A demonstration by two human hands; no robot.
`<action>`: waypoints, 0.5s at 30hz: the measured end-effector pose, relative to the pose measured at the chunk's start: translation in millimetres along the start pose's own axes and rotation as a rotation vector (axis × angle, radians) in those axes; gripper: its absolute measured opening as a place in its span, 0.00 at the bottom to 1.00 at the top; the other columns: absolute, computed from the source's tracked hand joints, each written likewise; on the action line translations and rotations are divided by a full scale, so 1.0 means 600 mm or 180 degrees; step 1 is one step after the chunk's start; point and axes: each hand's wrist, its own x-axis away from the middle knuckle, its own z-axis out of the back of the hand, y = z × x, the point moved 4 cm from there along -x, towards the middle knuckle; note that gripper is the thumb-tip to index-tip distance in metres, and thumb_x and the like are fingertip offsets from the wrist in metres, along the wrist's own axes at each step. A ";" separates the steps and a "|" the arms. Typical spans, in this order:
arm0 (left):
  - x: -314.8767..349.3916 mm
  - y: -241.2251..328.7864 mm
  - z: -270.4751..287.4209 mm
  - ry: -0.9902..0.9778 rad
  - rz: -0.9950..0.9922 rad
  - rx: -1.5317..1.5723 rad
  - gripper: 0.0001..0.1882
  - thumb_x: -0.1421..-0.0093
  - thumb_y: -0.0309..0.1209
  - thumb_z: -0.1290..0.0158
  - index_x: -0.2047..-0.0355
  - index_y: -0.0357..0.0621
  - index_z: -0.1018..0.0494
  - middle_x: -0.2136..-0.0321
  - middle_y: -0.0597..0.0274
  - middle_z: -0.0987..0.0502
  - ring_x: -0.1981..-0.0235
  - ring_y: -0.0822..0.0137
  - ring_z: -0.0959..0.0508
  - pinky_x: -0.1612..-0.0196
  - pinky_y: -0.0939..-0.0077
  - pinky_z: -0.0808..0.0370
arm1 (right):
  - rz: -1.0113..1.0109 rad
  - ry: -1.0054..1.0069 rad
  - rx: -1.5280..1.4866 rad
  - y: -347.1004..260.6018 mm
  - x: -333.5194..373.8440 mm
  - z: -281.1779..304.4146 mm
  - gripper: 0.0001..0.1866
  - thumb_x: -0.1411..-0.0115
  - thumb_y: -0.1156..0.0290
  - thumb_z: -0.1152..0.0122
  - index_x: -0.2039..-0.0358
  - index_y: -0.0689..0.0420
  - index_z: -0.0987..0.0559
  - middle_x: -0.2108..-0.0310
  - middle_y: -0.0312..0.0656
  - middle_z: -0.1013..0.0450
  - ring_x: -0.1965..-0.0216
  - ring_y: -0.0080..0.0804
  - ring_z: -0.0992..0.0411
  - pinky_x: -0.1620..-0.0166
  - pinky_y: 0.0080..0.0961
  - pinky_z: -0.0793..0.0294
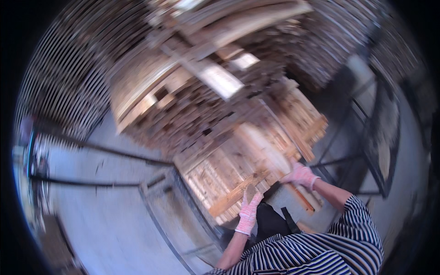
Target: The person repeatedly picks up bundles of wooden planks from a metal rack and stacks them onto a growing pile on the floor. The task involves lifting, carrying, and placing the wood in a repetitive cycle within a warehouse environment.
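Observation:
My left hand [248, 215], in a pink-and-white knitted glove, is at the near edge of a stack of wooden boards [215, 176]. Its thumb and fingers are spread apart, next to a crosswise wooden batten [236, 195], and I see nothing held in them. My right hand [302, 175], gloved alike, is at the near end of a pale wooden board [266, 149] that lies slanting over the stack. Its fingers look closed round that end. Motion blur softens both the board and the fingertips.
Beyond the stack rises a big pile of timber [183, 110] with loose planks on top. Dark metal bars [101, 149] stretch out on the left. A dark metal frame [366, 137] stands on the right. Slatted wood stacks [78, 68] line the back.

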 end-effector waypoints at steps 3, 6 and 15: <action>0.034 0.035 0.030 0.0375 -0.0055 -0.0103 0.36 0.35 0.39 0.39 0.31 0.41 0.39 0.39 0.55 0.29 0.37 0.65 0.31 0.34 0.70 0.35 | -0.0234 0.0688 0.0348 0.051 -0.087 0.111 0.62 0.59 0.47 0.24 0.29 0.64 0.44 0.41 0.62 0.29 0.41 0.53 0.28 0.39 0.36 0.29; 0.087 0.029 0.145 0.1372 -0.0302 -0.0914 0.41 0.39 0.51 0.38 0.32 0.42 0.37 0.40 0.49 0.27 0.37 0.58 0.30 0.34 0.68 0.35 | 0.0475 0.1769 0.0747 0.139 -0.215 0.175 0.63 0.55 0.45 0.25 0.26 0.60 0.49 0.42 0.61 0.28 0.41 0.56 0.29 0.40 0.41 0.29; 0.467 -0.118 0.214 0.3751 0.0714 -0.0166 0.44 0.41 0.57 0.40 0.36 0.34 0.34 0.41 0.43 0.26 0.38 0.56 0.28 0.36 0.69 0.32 | 0.0708 0.0124 0.0307 0.108 -0.283 -0.104 0.52 0.43 0.50 0.31 0.30 0.69 0.44 0.35 0.60 0.35 0.38 0.52 0.32 0.35 0.38 0.34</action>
